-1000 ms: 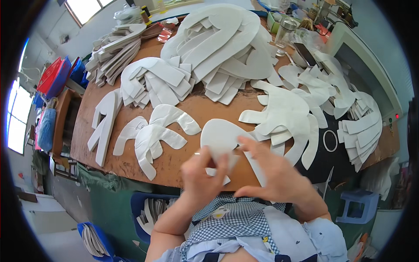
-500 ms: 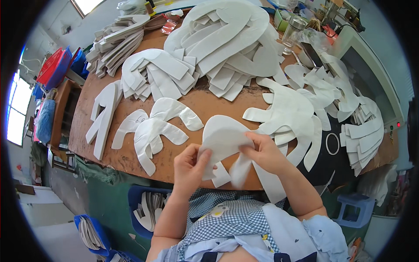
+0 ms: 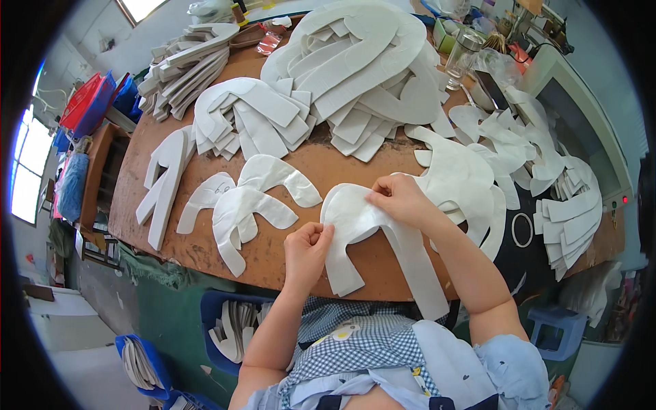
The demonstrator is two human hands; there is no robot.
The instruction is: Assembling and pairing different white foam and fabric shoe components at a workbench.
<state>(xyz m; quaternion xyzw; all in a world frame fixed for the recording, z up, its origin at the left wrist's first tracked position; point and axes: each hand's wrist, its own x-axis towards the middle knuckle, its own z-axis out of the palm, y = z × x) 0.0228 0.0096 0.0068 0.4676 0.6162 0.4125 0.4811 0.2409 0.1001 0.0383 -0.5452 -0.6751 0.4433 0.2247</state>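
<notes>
A white arch-shaped foam or fabric piece [image 3: 357, 213] lies at the table's front edge, its layered edges showing beneath the top sheet. One short leg points toward me and a longer one runs past the edge. My left hand [image 3: 306, 253] is closed, thumb and fingers pinching the arch's left rim. At its upper curve, my right hand [image 3: 404, 198] is closed in a pinch on the top layer; its fingertips are partly hidden. Beyond my right wrist sits a loose heap of similar white pieces [image 3: 461, 167]. Several thin white arches [image 3: 253, 201] overlap to the left of my left hand.
Large stacks of white curved pieces [image 3: 369, 61] cover the back of the brown table [image 3: 273, 266]. To the right are a white ring [image 3: 521, 230] on a black mat, a glass jar [image 3: 465, 51] and a monitor [image 3: 581, 116]. Below stand a blue bin [image 3: 215, 318] and a blue stool [image 3: 557, 331].
The arch piece, held up and bent between my hands before, now lies flat on a matching piece. My right hand has moved up and inward; my left stays at the left rim.
</notes>
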